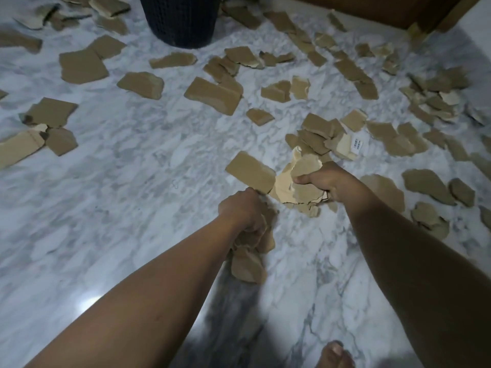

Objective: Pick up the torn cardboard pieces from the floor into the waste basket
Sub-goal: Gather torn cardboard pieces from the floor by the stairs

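My left hand (243, 209) grips a bundle of torn brown cardboard pieces (251, 172); one flat piece sticks up above the fist and more hang below it. Just to the right, my right hand (325, 180) grips a second bunch of cardboard pieces (295, 187), held above the floor. The dark mesh waste basket (183, 19) stands at the top centre, well beyond both hands. Several more torn pieces (214, 95) lie scattered over the white marble floor (119, 181).
Cardboard scraps are densest at the right (430, 99) and along the top left (82, 63). A piece with a barcode label (357, 144) lies near my right hand. Wooden furniture (372, 9) stands at the top right. A bare foot (336, 354) shows at the bottom edge.
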A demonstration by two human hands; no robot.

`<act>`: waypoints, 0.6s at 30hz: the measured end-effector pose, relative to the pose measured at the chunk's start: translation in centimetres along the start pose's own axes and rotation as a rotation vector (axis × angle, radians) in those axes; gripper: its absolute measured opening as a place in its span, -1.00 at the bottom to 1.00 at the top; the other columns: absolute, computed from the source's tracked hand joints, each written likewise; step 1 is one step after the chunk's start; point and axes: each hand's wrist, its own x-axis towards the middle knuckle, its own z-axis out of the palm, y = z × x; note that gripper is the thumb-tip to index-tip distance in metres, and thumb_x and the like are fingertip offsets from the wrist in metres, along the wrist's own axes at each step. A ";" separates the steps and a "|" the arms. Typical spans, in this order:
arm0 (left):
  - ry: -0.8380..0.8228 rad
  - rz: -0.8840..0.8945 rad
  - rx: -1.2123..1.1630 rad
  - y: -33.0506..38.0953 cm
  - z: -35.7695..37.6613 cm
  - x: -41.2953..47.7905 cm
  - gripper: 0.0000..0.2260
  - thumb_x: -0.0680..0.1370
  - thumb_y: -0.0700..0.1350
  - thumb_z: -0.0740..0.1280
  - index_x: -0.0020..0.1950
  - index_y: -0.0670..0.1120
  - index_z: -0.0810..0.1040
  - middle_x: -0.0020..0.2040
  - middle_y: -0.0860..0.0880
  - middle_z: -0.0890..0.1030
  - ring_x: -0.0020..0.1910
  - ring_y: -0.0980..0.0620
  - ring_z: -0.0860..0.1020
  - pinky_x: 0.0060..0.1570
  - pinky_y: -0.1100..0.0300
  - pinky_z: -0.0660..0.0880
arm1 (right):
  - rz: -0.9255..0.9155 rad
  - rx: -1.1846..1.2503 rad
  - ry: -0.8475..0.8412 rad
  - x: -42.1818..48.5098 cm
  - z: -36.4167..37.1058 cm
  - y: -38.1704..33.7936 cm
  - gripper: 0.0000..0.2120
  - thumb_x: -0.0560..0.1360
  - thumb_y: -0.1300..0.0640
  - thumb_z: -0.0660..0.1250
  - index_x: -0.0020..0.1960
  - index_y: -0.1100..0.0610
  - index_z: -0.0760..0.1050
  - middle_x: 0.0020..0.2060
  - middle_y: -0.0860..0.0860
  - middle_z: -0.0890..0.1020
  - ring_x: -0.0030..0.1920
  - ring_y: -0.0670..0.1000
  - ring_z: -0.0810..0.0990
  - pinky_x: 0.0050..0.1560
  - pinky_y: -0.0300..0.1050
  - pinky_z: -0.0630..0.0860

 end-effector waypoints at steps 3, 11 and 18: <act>-0.011 0.007 0.060 0.4 -0.2 0.4 -0.54 0.31 -0.05 0.48 0.15 -0.07 0.43 -0.14 0.03 0.49 -0.14 -0.04 0.52 -0.22 0.12 0.44 | -0.032 -0.101 -0.004 1.0 0.4 -0.2 -0.26 0.18 -0.06 0.68 0.23 0.24 0.54 0.11 0.13 0.65 0.07 0.15 0.64 0.08 0.11 0.63; -0.025 0.008 0.072 0.3 -0.3 1.0 -0.69 0.25 -0.11 0.47 -0.08 -0.07 0.47 -0.13 -0.01 0.54 -0.20 -0.04 0.50 -0.37 0.16 0.38 | -0.086 -0.307 -0.002 1.7 1.4 -1.8 -0.12 0.26 0.00 0.66 0.41 0.32 0.36 0.29 0.18 0.54 0.20 0.17 0.56 0.07 0.04 0.61; -0.020 0.005 0.043 -1.1 -0.7 0.1 -0.59 0.28 -0.06 0.49 0.08 -0.05 0.47 -0.19 0.04 0.52 -0.20 -0.01 0.54 -0.26 0.15 0.48 | -0.093 -0.335 0.024 0.5 1.9 -1.4 -0.11 0.22 0.09 0.67 0.42 0.30 0.36 0.24 0.17 0.58 0.20 0.16 0.57 0.08 -0.08 0.54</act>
